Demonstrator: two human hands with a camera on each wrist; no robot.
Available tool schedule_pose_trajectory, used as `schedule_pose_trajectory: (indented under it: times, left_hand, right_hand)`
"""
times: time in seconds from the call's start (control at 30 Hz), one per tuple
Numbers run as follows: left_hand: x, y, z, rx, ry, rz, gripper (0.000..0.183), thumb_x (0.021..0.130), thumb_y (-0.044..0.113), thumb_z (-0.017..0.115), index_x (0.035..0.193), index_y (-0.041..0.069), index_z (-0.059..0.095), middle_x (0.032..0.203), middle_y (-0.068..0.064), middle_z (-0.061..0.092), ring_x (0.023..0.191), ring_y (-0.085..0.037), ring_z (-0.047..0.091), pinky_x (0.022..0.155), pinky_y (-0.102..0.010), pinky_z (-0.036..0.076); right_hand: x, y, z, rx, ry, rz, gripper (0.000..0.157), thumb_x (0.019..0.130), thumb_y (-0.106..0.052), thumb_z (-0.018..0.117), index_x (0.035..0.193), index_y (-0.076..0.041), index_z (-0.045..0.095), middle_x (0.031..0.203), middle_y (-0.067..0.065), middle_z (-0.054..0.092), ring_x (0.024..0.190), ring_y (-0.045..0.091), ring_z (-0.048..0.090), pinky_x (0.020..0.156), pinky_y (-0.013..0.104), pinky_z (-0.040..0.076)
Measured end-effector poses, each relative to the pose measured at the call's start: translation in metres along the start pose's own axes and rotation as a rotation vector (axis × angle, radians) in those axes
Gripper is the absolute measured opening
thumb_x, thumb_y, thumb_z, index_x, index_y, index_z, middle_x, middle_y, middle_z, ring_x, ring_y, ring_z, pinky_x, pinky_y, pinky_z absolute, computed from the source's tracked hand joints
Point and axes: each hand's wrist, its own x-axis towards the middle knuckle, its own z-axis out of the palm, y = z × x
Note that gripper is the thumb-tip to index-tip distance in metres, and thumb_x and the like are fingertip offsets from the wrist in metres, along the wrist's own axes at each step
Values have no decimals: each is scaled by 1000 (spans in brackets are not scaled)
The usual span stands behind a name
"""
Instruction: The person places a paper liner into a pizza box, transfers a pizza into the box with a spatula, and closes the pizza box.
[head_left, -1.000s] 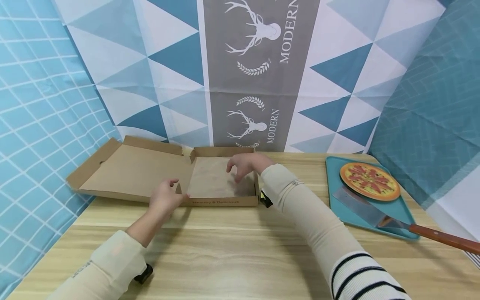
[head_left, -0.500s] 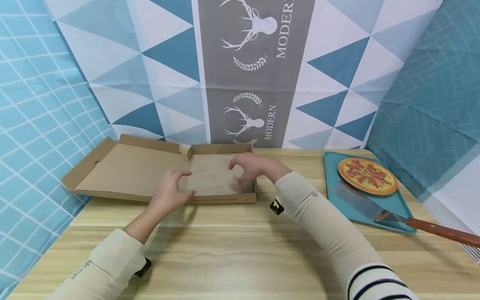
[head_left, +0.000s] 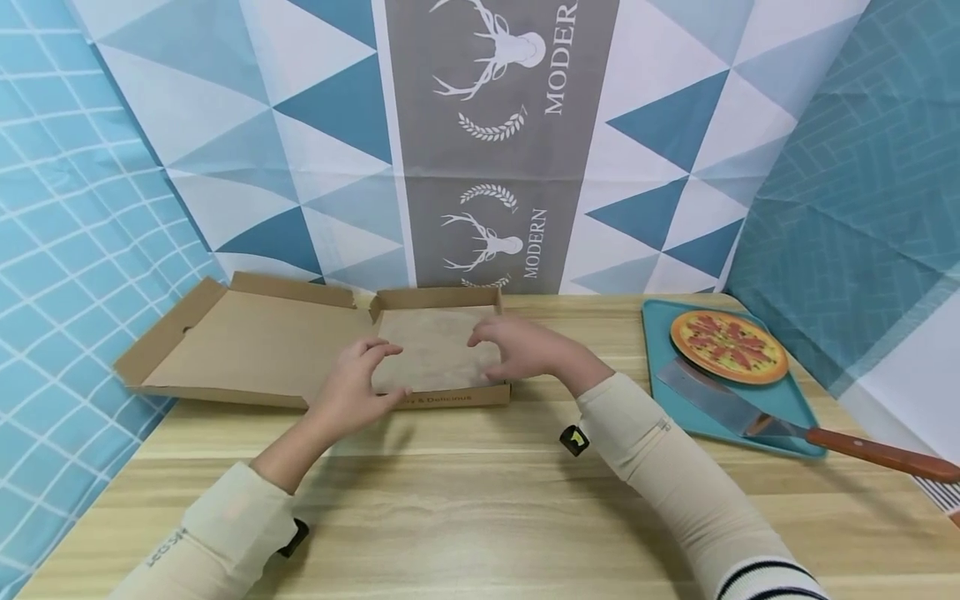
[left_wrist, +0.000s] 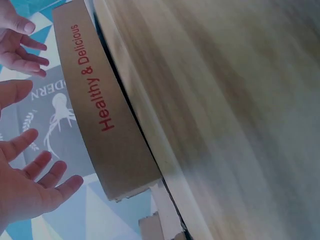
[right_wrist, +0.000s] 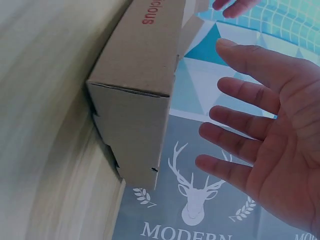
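Note:
An open cardboard pizza box (head_left: 435, 400) stands toward the back of the table, its lid (head_left: 255, 337) folded out flat to the left. Brown paper (head_left: 435, 346) lines the box bottom. My left hand (head_left: 356, 392) hovers over the box's front left, fingers spread and holding nothing. Above the box's right side is my right hand (head_left: 521, 348), also with nothing in it. Both wrist views show the fingers relaxed and apart from the cardboard. In the left wrist view the front wall (left_wrist: 97, 105) reads "Healthy & Delicious".
At the right lies a teal tray (head_left: 667, 417) bearing a pizza (head_left: 729, 347). A wide metal pizza server (head_left: 712, 400) rests on that tray, its wooden handle (head_left: 877, 452) jutting past the right edge. Patterned cloth walls (head_left: 330, 125) enclose the wooden table (head_left: 450, 508).
My right hand has drawn back a little to the right and toward me. My left hand has shifted slightly right. The view has turned slightly; box, tray and pizza stay put.

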Motion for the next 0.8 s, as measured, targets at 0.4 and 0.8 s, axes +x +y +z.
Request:
schedule_pose_trajectory:
  times: [0.4, 0.8]
  left_hand:
    - [1, 12, 4, 2, -20, 46, 56, 78, 20, 82, 124, -2, 60, 126, -23, 52, 117, -43, 49, 96, -57, 42]
    - [-3, 25, 5, 88, -79, 99, 62, 81, 31, 79, 131, 1, 57, 131, -22, 51, 117, -43, 51, 94, -60, 44]
  right_hand:
    - [-30, -9, -4, -58, 17, -19, 48, 85, -21, 76, 125, 1, 60, 134, 17, 53, 128, 33, 47, 110, 41, 34]
    - [-65, -5, -3, -65, 32, 29, 51, 86, -22, 76, 128, 0, 58, 139, 19, 50, 130, 34, 45, 109, 44, 36]
